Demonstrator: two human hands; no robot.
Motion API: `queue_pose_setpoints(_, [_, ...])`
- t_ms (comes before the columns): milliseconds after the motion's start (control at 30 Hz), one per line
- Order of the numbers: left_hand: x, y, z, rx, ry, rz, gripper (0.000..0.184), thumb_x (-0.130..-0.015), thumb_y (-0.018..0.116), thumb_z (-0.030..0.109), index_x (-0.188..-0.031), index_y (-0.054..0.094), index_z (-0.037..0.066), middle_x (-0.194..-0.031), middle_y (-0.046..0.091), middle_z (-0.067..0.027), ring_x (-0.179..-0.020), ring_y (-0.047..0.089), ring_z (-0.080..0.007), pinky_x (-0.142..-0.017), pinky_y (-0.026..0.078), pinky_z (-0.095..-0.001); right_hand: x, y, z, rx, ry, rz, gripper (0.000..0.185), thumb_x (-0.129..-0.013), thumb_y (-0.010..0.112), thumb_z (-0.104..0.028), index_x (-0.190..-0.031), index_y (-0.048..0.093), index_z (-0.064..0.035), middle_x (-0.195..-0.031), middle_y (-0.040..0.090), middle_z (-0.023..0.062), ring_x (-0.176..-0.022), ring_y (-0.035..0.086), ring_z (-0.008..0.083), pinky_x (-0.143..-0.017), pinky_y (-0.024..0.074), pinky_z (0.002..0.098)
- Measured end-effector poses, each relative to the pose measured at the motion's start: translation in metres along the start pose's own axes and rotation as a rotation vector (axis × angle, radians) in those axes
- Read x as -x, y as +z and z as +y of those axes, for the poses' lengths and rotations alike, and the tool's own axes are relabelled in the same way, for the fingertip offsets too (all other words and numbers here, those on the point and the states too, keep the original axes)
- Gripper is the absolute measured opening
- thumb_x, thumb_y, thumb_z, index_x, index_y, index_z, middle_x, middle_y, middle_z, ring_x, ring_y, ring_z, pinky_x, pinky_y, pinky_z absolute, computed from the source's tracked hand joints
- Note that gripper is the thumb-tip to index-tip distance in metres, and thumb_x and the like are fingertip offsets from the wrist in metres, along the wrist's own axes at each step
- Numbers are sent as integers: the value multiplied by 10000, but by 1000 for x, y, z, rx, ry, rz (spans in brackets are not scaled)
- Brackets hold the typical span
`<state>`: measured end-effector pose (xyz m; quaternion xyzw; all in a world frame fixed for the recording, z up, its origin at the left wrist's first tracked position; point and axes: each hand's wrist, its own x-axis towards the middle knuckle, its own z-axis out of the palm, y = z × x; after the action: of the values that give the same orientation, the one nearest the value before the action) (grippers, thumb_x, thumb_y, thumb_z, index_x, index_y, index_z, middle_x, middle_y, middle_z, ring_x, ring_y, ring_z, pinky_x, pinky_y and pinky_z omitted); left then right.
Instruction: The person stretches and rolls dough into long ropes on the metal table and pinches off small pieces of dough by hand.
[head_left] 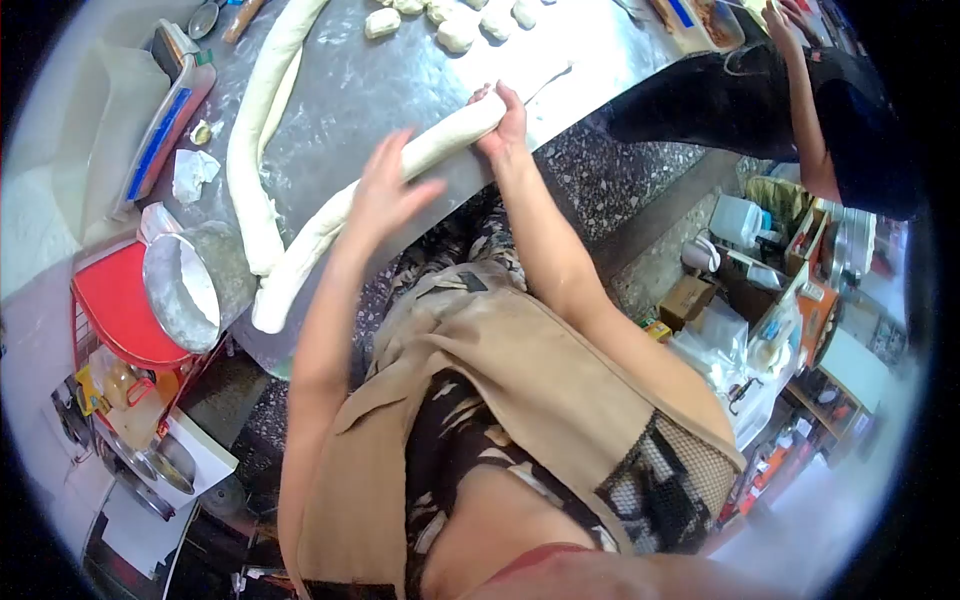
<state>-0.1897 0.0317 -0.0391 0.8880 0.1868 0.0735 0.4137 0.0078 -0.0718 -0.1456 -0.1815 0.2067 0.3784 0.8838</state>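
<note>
A long roll of white dough (440, 144) lies slantwise along the near side of the metal table (350, 85). My right hand (503, 120) wraps round its upper right end, thumb on top. Over the middle of the same roll is my left hand (392, 193), its fingers spread and a little blurred; whether it touches the dough I cannot tell. Left of it, a second long dough roll (247, 150) runs up toward the far edge, folded back alongside itself. The lower ends of the two rolls lie close together. Several small dough pieces (456, 34) sit at the top of the table.
A metal pot (185, 290) with white powder stands by the table's left corner, near a red stool-like surface (120, 305). A plastic tub (172, 135) and crumpled paper (193, 175) are at left. Another person's arm (808, 110) shows at upper right, beside a filled tray (700, 25).
</note>
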Motion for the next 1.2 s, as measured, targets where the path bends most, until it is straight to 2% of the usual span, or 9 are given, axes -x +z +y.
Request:
queue_pose_setpoints(100, [-83, 46, 9, 163, -71, 35, 746, -735, 764, 350, -1315, 460, -7, -1232, 571, -181, -1171, 533, -308, -996, 407, -370, 12, 4, -4, -16, 28, 86, 175, -826, 603, -184, -882, 511, -45, -730, 552, 97, -661, 557, 230, -659, 505, 370])
queue_pose_setpoints(167, [-93, 70, -9, 390, -309, -604, 593, -761, 740, 336, -1189, 560, -32, -982, 659, -123, -922, 639, -234, -829, 500, -345, 18, 9, -26, 41, 95, 39, 195, -814, 622, -206, -875, 526, -49, -736, 554, 96, -668, 559, 229, -670, 505, 369])
queue_pose_setpoints(300, [-48, 68, -14, 842, -616, -840, 324, -784, 675, 325, -858, 644, 11, -664, 616, -43, -548, 565, -122, -522, 449, -261, -4, 3, -70, -12, 190, 0, 191, -798, 646, -213, -846, 547, -57, -682, 550, 51, -592, 542, 178, -606, 505, 332])
queue_pose_setpoints(767, [-35, 49, -14, 840, -644, -928, 292, -791, 678, 305, -866, 644, 25, -707, 611, -25, -640, 568, -113, -611, 456, -270, -32, 55, -142, 4, 89, -41, 189, -799, 600, -240, -823, 553, -58, -650, 481, 18, -602, 465, 146, -599, 419, 294])
queue_pose_setpoints(833, [-31, 50, -8, 800, -683, -908, 290, -788, 688, 280, -892, 644, 12, -717, 618, -31, -652, 577, -117, -618, 463, -275, -43, 44, -166, -109, 249, -485, 198, -811, 602, -246, -858, 551, -61, -675, 500, 26, -620, 479, 143, -603, 421, 287])
queue_pose_setpoints(967, [-39, 49, -18, 700, -710, -902, 331, -786, 712, 194, -1015, 614, -24, -780, 633, -54, -689, 606, -130, -641, 496, -286, -39, 55, -213, 93, -19, -125, 178, -813, 611, -233, -851, 544, -72, -643, 493, -2, -586, 460, 125, -610, 410, 306])
queue_pose_setpoints(1033, [-42, 43, -20, 694, -685, -862, 356, -771, 718, 197, -1022, 612, -31, -809, 640, -62, -701, 609, -127, -655, 498, -288, -41, 46, -238, 58, 95, -468, 191, -813, 628, -226, -888, 546, -71, -722, 518, 28, -636, 488, 143, -624, 424, 308])
queue_pose_setpoints(1100, [-38, 40, -24, 504, -690, -790, 371, -732, 712, 230, -991, 651, -28, -829, 672, -72, -739, 627, -126, -700, 498, -292, -22, 75, -243, 188, -215, -59, 202, -816, 641, -227, -903, 553, -67, -747, 527, 31, -664, 506, 155, -634, 436, 316])
queue_pose_setpoints(1200, [-41, 42, -20, 335, -657, -731, 440, -712, 710, 313, -1020, 660, 3, -873, 691, -97, -799, 653, -192, -755, 500, -337, -36, 45, -279, 214, -78, -261, 242, -822, 667, -256, -922, 560, -63, -797, 554, 48, -718, 543, 176, -669, 467, 330])
